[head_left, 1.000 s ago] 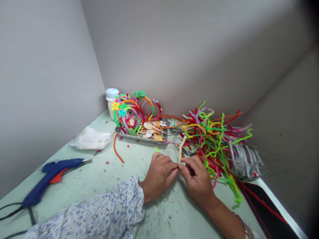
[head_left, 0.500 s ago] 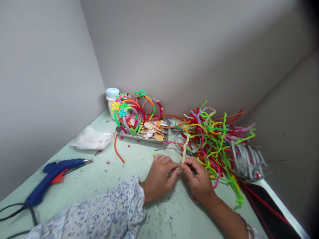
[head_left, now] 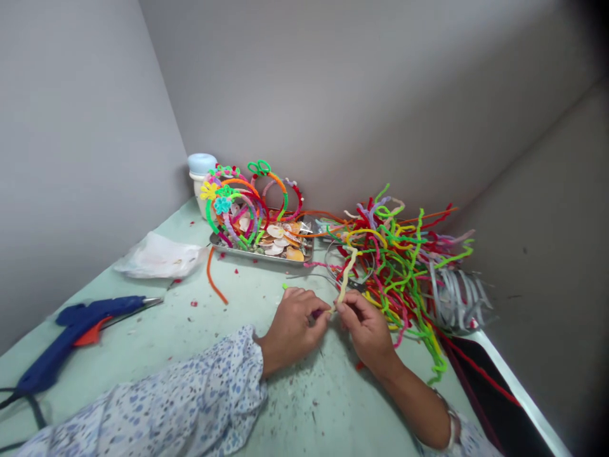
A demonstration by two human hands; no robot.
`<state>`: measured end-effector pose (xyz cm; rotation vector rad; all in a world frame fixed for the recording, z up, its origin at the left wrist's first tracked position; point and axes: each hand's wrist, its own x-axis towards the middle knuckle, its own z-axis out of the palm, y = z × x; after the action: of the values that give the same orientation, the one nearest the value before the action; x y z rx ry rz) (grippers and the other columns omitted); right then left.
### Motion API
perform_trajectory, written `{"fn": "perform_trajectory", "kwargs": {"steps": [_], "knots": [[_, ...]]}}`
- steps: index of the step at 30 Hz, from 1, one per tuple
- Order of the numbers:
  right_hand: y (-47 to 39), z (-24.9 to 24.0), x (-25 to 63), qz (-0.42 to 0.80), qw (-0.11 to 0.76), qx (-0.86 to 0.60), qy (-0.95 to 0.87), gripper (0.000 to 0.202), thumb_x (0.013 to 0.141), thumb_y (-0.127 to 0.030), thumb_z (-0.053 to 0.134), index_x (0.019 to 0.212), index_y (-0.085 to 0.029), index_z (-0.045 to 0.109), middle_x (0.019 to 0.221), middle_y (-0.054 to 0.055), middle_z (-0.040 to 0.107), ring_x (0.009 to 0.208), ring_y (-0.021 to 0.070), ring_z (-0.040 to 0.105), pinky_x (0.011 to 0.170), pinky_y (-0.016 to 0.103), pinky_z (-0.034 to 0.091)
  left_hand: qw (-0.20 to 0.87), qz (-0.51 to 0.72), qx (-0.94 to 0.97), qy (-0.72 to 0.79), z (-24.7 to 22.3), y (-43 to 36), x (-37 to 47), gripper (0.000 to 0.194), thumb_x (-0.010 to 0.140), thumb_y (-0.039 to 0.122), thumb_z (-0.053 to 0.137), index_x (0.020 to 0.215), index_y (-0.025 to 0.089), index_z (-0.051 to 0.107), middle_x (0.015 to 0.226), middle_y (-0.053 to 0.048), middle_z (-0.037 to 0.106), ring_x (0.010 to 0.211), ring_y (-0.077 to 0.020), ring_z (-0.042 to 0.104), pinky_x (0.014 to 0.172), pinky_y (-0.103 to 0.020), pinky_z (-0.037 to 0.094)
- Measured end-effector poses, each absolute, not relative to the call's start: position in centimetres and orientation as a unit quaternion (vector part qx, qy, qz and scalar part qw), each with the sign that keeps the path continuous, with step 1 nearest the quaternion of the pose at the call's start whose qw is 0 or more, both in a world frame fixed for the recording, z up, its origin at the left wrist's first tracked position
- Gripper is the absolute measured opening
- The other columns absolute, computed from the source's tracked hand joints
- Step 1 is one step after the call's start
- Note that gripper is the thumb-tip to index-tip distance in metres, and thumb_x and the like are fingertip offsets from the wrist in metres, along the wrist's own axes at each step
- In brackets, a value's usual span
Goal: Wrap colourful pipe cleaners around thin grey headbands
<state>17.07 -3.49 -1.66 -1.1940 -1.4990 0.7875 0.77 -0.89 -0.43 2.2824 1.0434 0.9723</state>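
Note:
A pale yellow pipe cleaner (head_left: 347,274) rises from between my two hands, its upper end leaning toward the tangled pile. My right hand (head_left: 365,327) pinches it near its lower part, thumb against fingers. My left hand (head_left: 297,327) is closed on the lower end, close beside the right fingertips. Something dark purple shows faintly between the left thumb and finger, too small to make out. A bright green tip (head_left: 285,286) peeks out just beyond the left knuckles.
A heap of coloured pipe cleaners (head_left: 399,254) lies right, beside grey hairbands (head_left: 459,298). Decorated hairbands (head_left: 238,203) stand in a metal tray (head_left: 257,255) of shell-like pieces. A blue glue gun (head_left: 71,336), a white plastic bag (head_left: 159,257) and a lidded jar (head_left: 202,174) are left.
The whole view has shifted, so everything appears further left and slightly higher. Both hands keep their pinch on the pale yellow pipe cleaner, with little change in pose.

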Motion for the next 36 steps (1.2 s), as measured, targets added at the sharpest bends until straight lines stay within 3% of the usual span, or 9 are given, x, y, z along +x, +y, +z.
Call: {"fn": "perform_trajectory", "kwargs": {"steps": [14, 25, 36], "knots": [[-3.60, -1.46, 17.05, 0.314, 0.530, -0.453, -0.645, 0.014, 0.090, -0.028, 0.051, 0.079, -0.020, 0.056, 0.074, -0.001, 0.047, 0.067, 0.0129, 0.046, 0.061, 0.025, 0.038, 0.250, 0.356, 0.812, 0.389, 0.23, -0.98, 0.76, 0.016, 0.086, 0.023, 0.053, 0.080, 0.018, 0.067, 0.069, 0.001, 0.060, 0.074, -0.0144, 0.052, 0.078, -0.031, 0.034], [-3.87, -1.53, 17.21, 0.359, 0.524, -0.439, -0.635, 0.011, 0.088, -0.029, 0.052, 0.085, -0.021, 0.059, 0.090, 0.002, 0.054, 0.071, 0.0131, 0.053, 0.059, 0.024, 0.044, 0.254, 0.368, 0.803, 0.394, 0.21, -1.02, 0.75, 0.016, 0.086, 0.022, 0.054, 0.079, 0.019, 0.068, 0.068, 0.001, 0.059, 0.073, -0.0135, 0.052, 0.076, -0.030, 0.034], [-3.92, -1.79, 16.92, 0.351, 0.521, -0.455, -0.632, 0.009, 0.086, -0.029, 0.057, 0.088, -0.021, 0.057, 0.097, 0.004, 0.054, 0.064, 0.0110, 0.056, 0.054, 0.023, 0.047, 0.256, 0.366, 0.801, 0.398, 0.06, -1.13, 0.85, 0.015, 0.084, 0.021, 0.055, 0.079, 0.020, 0.070, 0.072, 0.001, 0.063, 0.075, -0.0142, 0.054, 0.079, -0.031, 0.034]]}}
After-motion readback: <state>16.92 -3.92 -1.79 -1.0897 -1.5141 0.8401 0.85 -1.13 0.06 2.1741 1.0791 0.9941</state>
